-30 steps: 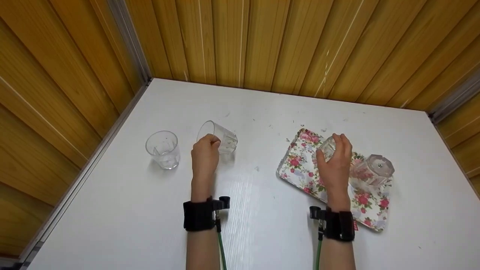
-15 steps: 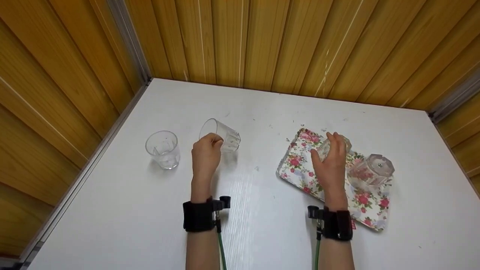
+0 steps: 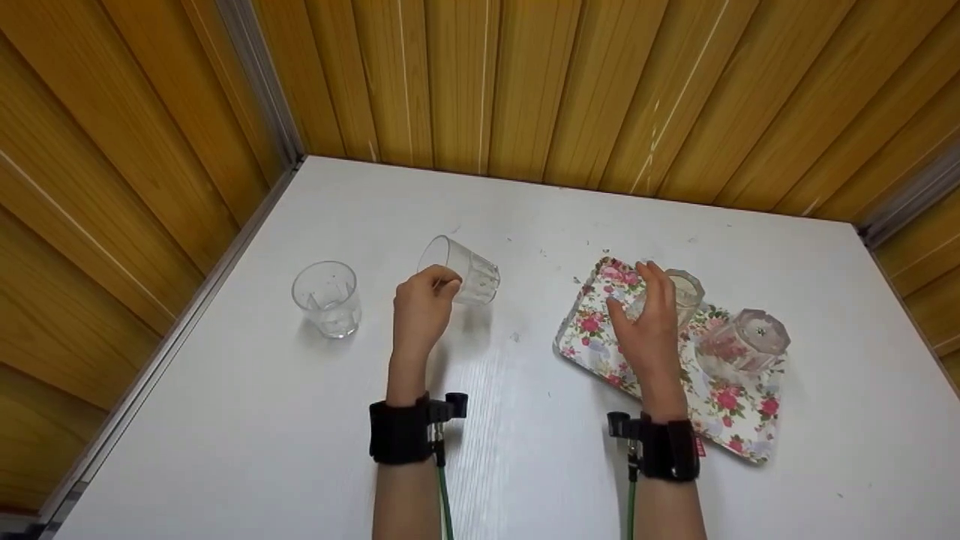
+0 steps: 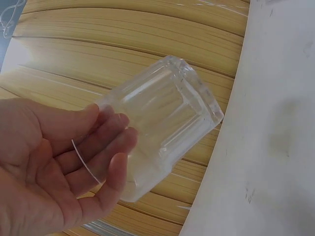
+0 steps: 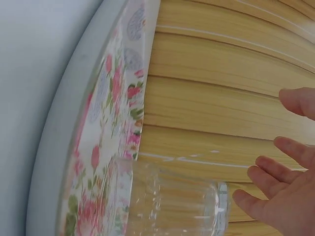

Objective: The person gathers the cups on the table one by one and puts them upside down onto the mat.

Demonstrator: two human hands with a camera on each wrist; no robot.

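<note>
My left hand (image 3: 421, 311) pinches a clear drinking glass (image 3: 478, 277) near its rim and holds it tilted above the table, mouth to the left, base to the right. In the left wrist view the thumb and fingers grip the rim end of this glass (image 4: 167, 118). Over the floral tray (image 3: 592, 341) hovers my right hand (image 3: 651, 330), fingers spread and holding nothing. Just right of those fingers an upside-down glass (image 3: 687, 296) stands on the tray, partly hidden. The right wrist view shows this glass (image 5: 172, 201) apart from the fingertips.
Another glass (image 3: 328, 300) stands upright on the white table (image 3: 495, 420) at the left. A further upside-down glass (image 3: 750, 341) is on the tray's right part. Wood-panelled walls (image 3: 525, 90) close off the back and sides.
The left hand has carried its glass a little to the right. My right hand has shifted left, away from the upside-down glass on the tray, and more of that glass now shows.
</note>
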